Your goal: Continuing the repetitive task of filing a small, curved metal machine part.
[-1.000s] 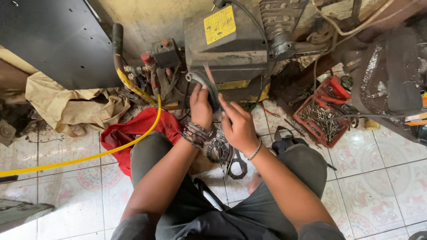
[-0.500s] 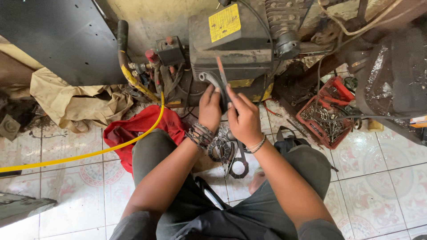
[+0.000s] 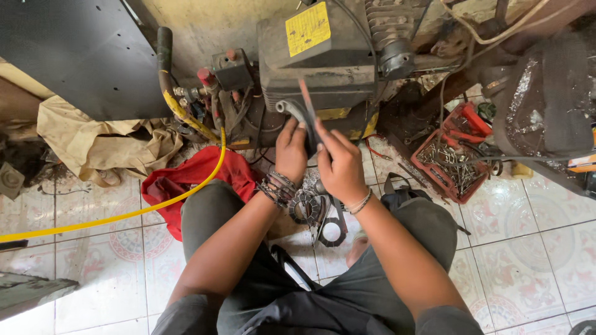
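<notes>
— Where's the dark strap (image 3: 308,118)?
— Upright before the grimy motor housing (image 3: 323,62), long axis running away from the person, between both hands
— Which grips it?
— The right hand (image 3: 340,166) pinches its lower end closed; the left hand (image 3: 292,149), equally near, curls around the grey hose (image 3: 290,108) beside it, above the tiled floor (image 3: 534,236)

A yellow rectangular label (image 3: 308,28) with dark print sits tilted on the top of the grimy grey machine (image 3: 323,62), near its upper left corner. No screens or signs show. A red tray (image 3: 456,155) of screws stands at right.
</notes>
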